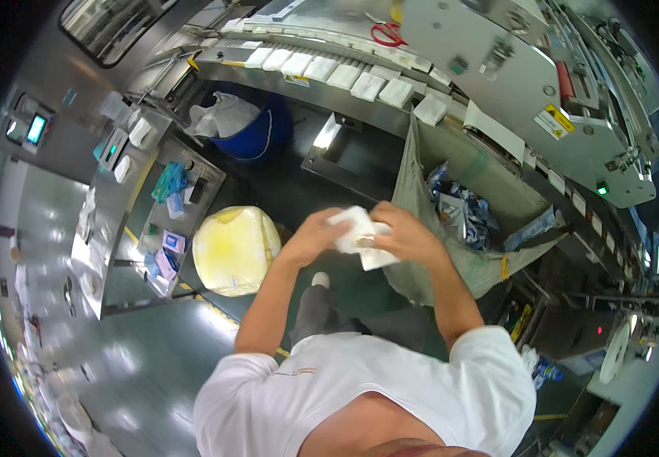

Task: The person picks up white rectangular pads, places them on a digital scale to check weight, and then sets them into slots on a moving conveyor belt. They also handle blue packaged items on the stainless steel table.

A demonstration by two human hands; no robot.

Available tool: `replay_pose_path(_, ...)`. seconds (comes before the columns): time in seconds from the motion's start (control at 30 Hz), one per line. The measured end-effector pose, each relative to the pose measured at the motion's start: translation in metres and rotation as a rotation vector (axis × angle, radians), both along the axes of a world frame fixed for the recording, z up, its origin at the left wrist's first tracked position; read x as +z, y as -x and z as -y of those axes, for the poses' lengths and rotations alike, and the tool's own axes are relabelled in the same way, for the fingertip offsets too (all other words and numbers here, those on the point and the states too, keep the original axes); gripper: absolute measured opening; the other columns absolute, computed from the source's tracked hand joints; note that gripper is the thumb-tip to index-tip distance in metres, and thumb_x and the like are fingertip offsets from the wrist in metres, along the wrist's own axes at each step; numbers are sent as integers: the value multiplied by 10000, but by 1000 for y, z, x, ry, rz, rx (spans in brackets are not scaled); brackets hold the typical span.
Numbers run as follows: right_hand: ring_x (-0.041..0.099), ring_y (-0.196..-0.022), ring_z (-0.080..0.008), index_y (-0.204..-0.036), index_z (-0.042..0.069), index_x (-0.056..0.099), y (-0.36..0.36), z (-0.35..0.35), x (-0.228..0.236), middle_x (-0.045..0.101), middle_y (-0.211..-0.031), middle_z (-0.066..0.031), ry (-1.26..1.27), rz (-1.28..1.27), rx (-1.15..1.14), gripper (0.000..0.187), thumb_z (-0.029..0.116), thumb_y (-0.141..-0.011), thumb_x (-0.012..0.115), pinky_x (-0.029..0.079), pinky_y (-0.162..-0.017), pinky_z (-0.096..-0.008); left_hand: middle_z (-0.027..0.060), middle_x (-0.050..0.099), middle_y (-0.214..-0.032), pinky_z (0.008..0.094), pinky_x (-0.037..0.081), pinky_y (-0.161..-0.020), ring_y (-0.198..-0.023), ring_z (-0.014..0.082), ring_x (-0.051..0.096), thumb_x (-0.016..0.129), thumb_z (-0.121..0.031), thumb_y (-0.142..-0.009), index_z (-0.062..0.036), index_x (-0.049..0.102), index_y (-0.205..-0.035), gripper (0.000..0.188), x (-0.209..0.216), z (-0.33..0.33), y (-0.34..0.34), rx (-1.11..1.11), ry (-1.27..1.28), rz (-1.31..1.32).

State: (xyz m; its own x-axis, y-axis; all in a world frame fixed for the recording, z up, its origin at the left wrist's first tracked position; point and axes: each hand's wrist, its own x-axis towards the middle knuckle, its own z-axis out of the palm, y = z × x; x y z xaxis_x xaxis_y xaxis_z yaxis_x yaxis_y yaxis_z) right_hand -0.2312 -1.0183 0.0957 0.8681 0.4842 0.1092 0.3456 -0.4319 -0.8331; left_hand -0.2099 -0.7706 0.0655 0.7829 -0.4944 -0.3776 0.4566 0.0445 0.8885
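In front of my body, both hands are up in the air around a white folded sheet bundle (358, 222), which looks soft like tissue or wipes. My left hand (316, 238) has its fingers closed on the left side of it, a little smeared by motion. My right hand (406, 233) grips the right side, with part of the white material hanging below the fingers. Similar white folded packs (320, 68) lie in a row along the conveyor (230, 55) beyond my hands. One white pack (431, 110) sits at the row's right end, above a large sack.
The open cloth sack (413, 183) at right holds blue and silver wrappers (463, 217). A blue bin (257, 137) with a white bag stands beyond. At left are a yellow plastic-wrapped seat (236, 251) and a metal bench (135, 164). Red scissors (388, 34) lie near the machine (489, 84).
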Motion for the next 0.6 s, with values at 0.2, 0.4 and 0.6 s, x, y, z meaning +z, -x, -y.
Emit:
replay_pose_path(0.2, 628, -1095, -148, -1199, 53, 691, -73, -68, 1, 681, -1161, -61, -520, -517, -194, 379, -10, -849, 561, 505, -965, -300, 227, 572, -1440, 479, 507, -1066, -1302, 377, 590, 618, -493, -1009, -43, 530, -1415, 612, -5, -94, -44, 74, 726, -127)
replay_pose_path(0.4, 553, -1234, -176, -1382, 40, 557, -130, -106, 32, 554, -1345, -79, -647, -118, -189, 474, -2, -919, 645, 438, -1062, -315, 214, 412, -1574, 628, 320, -1195, -1442, 453, 403, 594, -472, -1021, -73, 541, -1426, 571, -1, -104, -103, 42, 1075, -129)
replay_pose_path(0.6, 539, -1293, -233, -1569, 60, 344, -180, -152, 34, 528, -1399, -136, -708, -75, -104, 769, -97, -872, 630, 398, -1129, -370, 124, 571, -1421, 597, 442, -1127, -1313, 353, 572, 685, -380, -990, -64, 564, -1360, 502, 27, -139, -138, 221, 762, 49)
